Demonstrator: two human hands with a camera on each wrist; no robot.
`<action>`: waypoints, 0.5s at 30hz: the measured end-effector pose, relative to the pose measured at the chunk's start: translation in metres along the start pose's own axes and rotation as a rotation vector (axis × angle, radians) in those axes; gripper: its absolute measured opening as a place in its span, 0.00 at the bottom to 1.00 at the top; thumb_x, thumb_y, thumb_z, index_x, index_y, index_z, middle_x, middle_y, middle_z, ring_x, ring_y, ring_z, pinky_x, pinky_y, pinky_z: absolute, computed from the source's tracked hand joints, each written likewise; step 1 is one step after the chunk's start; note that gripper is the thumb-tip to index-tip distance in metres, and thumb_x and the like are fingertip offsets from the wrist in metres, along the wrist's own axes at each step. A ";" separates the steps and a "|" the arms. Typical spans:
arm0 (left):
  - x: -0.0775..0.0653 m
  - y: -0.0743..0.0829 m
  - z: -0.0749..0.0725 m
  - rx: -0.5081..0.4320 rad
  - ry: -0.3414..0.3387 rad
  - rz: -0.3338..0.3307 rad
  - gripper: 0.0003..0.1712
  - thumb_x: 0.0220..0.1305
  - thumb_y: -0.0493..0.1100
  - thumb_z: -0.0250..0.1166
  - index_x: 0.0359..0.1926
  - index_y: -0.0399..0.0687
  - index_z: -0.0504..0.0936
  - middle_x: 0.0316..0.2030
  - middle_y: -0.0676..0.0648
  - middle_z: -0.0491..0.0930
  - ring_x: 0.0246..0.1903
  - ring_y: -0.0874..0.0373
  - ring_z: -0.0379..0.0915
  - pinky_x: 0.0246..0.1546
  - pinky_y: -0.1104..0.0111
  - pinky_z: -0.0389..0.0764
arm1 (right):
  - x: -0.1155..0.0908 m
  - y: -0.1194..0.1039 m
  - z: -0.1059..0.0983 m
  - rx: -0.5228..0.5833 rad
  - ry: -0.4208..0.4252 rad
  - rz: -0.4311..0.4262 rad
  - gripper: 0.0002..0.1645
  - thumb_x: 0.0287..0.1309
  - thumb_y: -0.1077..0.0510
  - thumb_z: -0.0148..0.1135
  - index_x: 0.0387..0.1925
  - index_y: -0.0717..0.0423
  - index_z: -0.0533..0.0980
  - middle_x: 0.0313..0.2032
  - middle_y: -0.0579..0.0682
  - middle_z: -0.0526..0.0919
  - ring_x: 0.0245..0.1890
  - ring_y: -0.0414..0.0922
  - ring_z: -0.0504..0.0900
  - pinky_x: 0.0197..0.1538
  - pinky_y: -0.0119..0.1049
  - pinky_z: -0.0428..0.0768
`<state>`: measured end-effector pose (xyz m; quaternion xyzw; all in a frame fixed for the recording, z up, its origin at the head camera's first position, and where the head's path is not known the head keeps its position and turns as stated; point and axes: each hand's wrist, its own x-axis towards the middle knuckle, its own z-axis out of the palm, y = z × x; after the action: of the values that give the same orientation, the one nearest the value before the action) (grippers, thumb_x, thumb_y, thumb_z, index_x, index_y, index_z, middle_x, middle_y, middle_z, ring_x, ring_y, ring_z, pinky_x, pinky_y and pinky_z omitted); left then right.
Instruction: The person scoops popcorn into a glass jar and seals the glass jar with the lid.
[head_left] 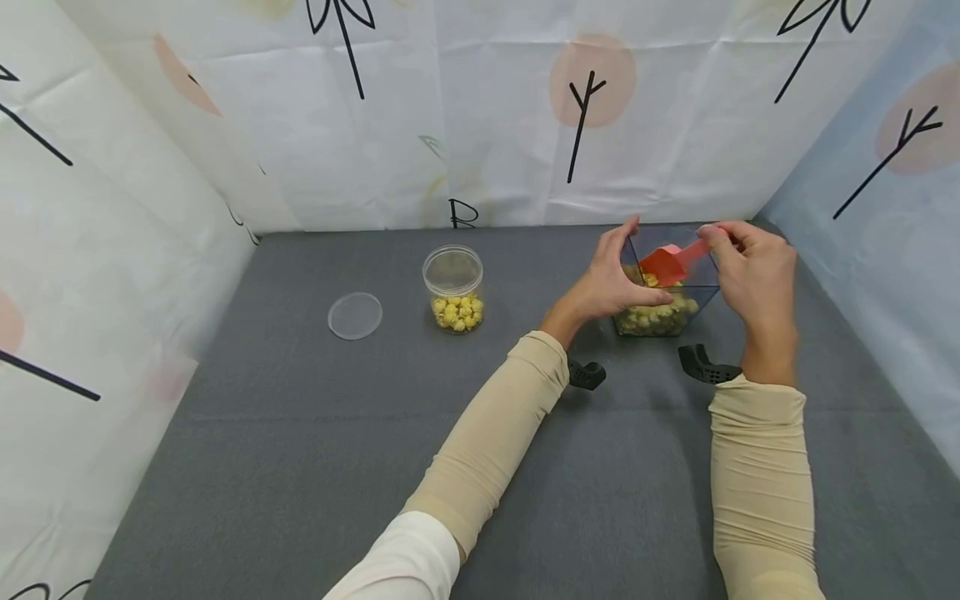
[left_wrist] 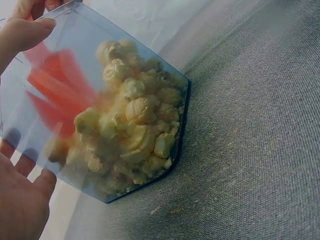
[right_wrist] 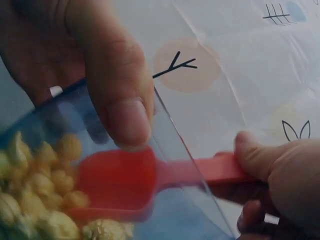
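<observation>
Both hands gripping: left on the box, right on the scoop

Nearest to me in the head view are two beige sleeves point(head_left: 487, 425), reaching forward over the grey table point(head_left: 300, 467). A black bracket point(head_left: 705, 367) sits at each wrist.

The right hand point(head_left: 756, 271) is closed on the scoop point(head_left: 663, 265): I can see the thumb and fingers pinching the handle at its end, above the right rim of the box point(head_left: 701, 289). The left hand point(head_left: 604, 282) holds the box at its left corner, thumb across the near side and fingers spread along the left wall. My left wrist view shows fingertips through the clear plastic.

The box is at the right of the table, with popcorn point(head_left: 654, 320) in its lower part. The scoop's red head is inside, slanting down to the left, with pieces right by its edge; I cannot tell whether it carries any.

Well apart to the left, I have a clear jar point(head_left: 453, 279) standing upright, popcorn in its lower part, and a flat clear disc point(head_left: 355, 316) lying beyond it to the left. Behind everything hangs a pale printed backdrop point(head_left: 487, 133).
</observation>
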<state>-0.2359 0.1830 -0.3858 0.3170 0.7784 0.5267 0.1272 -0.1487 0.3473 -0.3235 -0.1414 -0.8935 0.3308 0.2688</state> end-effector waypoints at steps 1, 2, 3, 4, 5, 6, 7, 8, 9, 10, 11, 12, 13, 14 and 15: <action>0.000 0.000 0.000 -0.001 0.001 0.002 0.69 0.50 0.53 0.81 0.82 0.68 0.42 0.77 0.54 0.52 0.76 0.57 0.53 0.72 0.63 0.69 | 0.000 0.001 0.000 -0.006 -0.009 0.011 0.28 0.72 0.39 0.57 0.50 0.58 0.86 0.19 0.19 0.67 0.18 0.32 0.62 0.23 0.28 0.61; 0.000 0.000 0.000 -0.003 0.000 0.003 0.69 0.50 0.53 0.81 0.82 0.68 0.42 0.77 0.54 0.53 0.76 0.56 0.53 0.71 0.63 0.69 | 0.000 0.001 0.000 -0.016 -0.018 0.025 0.28 0.72 0.39 0.57 0.50 0.58 0.86 0.18 0.18 0.66 0.18 0.33 0.62 0.23 0.29 0.60; 0.000 0.000 0.000 -0.005 -0.002 0.002 0.69 0.50 0.53 0.81 0.82 0.69 0.42 0.77 0.55 0.53 0.76 0.56 0.53 0.71 0.64 0.69 | 0.000 0.001 0.000 -0.025 -0.031 0.043 0.29 0.72 0.38 0.56 0.50 0.57 0.86 0.17 0.17 0.65 0.18 0.33 0.61 0.22 0.29 0.60; 0.000 0.000 0.000 -0.004 -0.005 0.000 0.69 0.50 0.53 0.81 0.82 0.69 0.42 0.77 0.55 0.52 0.76 0.56 0.53 0.71 0.64 0.70 | 0.000 0.002 0.000 -0.031 -0.041 0.059 0.29 0.72 0.38 0.56 0.51 0.57 0.86 0.16 0.17 0.65 0.18 0.34 0.62 0.22 0.30 0.60; 0.000 -0.001 0.000 -0.003 -0.008 -0.001 0.69 0.50 0.54 0.81 0.82 0.69 0.42 0.77 0.55 0.52 0.76 0.56 0.53 0.70 0.65 0.70 | 0.000 0.002 -0.001 -0.032 -0.044 0.072 0.29 0.72 0.38 0.56 0.51 0.57 0.86 0.16 0.17 0.65 0.18 0.35 0.62 0.23 0.30 0.60; 0.000 -0.001 0.000 -0.004 -0.010 -0.001 0.69 0.50 0.54 0.80 0.82 0.69 0.42 0.77 0.55 0.52 0.76 0.56 0.53 0.70 0.65 0.70 | 0.000 0.002 -0.001 -0.037 -0.050 0.078 0.29 0.72 0.38 0.56 0.50 0.57 0.86 0.15 0.17 0.65 0.18 0.35 0.62 0.23 0.31 0.60; 0.000 -0.001 0.000 -0.005 -0.012 -0.001 0.69 0.51 0.54 0.80 0.82 0.69 0.42 0.78 0.55 0.52 0.76 0.57 0.53 0.70 0.65 0.70 | 0.000 0.003 -0.003 -0.042 -0.061 0.080 0.29 0.72 0.38 0.56 0.51 0.58 0.86 0.15 0.19 0.64 0.18 0.36 0.62 0.23 0.32 0.60; 0.000 0.000 -0.001 -0.006 -0.011 -0.001 0.69 0.51 0.54 0.80 0.82 0.69 0.42 0.78 0.55 0.51 0.76 0.57 0.53 0.71 0.64 0.70 | 0.001 0.003 -0.004 -0.048 -0.075 0.083 0.30 0.72 0.38 0.55 0.51 0.57 0.86 0.14 0.20 0.64 0.18 0.37 0.62 0.22 0.32 0.60; 0.000 0.000 -0.001 -0.005 -0.009 0.000 0.69 0.51 0.53 0.80 0.82 0.69 0.42 0.78 0.55 0.51 0.76 0.58 0.53 0.71 0.64 0.69 | 0.001 0.003 -0.005 -0.049 -0.085 0.084 0.30 0.73 0.38 0.55 0.51 0.57 0.86 0.14 0.21 0.64 0.18 0.38 0.62 0.22 0.33 0.60; 0.000 0.000 -0.001 -0.004 -0.005 0.001 0.69 0.51 0.53 0.81 0.82 0.69 0.42 0.77 0.55 0.51 0.75 0.59 0.53 0.71 0.64 0.69 | 0.001 0.003 -0.007 -0.044 -0.092 0.087 0.30 0.73 0.37 0.54 0.52 0.57 0.86 0.13 0.22 0.64 0.18 0.38 0.62 0.22 0.33 0.61; 0.000 0.000 -0.001 -0.005 -0.002 0.001 0.69 0.51 0.53 0.81 0.82 0.69 0.42 0.77 0.55 0.51 0.75 0.60 0.53 0.71 0.64 0.69 | 0.002 0.003 -0.008 -0.038 -0.102 0.094 0.31 0.73 0.37 0.54 0.53 0.58 0.85 0.13 0.23 0.64 0.17 0.38 0.62 0.22 0.34 0.61; 0.000 0.000 -0.002 -0.004 0.000 0.000 0.69 0.50 0.53 0.81 0.82 0.69 0.42 0.77 0.55 0.51 0.75 0.60 0.53 0.71 0.64 0.69 | 0.003 0.004 -0.009 -0.032 -0.108 0.104 0.31 0.73 0.37 0.53 0.53 0.58 0.85 0.13 0.23 0.64 0.17 0.38 0.62 0.22 0.34 0.61; 0.000 0.000 -0.002 -0.002 -0.001 -0.001 0.69 0.50 0.53 0.81 0.82 0.70 0.42 0.77 0.55 0.51 0.75 0.61 0.53 0.71 0.64 0.69 | 0.003 0.005 -0.010 -0.026 -0.112 0.117 0.32 0.73 0.37 0.53 0.54 0.58 0.84 0.13 0.23 0.64 0.17 0.37 0.62 0.22 0.34 0.61; 0.000 0.000 -0.002 -0.001 -0.002 -0.001 0.69 0.50 0.54 0.81 0.82 0.70 0.42 0.77 0.55 0.51 0.75 0.61 0.53 0.70 0.64 0.70 | 0.003 0.005 -0.011 -0.024 -0.115 0.127 0.32 0.73 0.36 0.52 0.55 0.58 0.84 0.13 0.24 0.64 0.17 0.37 0.62 0.22 0.34 0.61; 0.000 0.000 -0.002 0.000 -0.003 -0.001 0.69 0.50 0.54 0.81 0.82 0.70 0.42 0.77 0.55 0.52 0.75 0.60 0.54 0.69 0.65 0.70 | 0.003 0.006 -0.011 -0.025 -0.116 0.131 0.33 0.73 0.36 0.52 0.55 0.58 0.84 0.13 0.24 0.65 0.17 0.37 0.62 0.22 0.34 0.61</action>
<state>-0.2369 0.1820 -0.3848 0.3177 0.7782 0.5262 0.1288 -0.1447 0.3587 -0.3189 -0.1836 -0.9005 0.3441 0.1924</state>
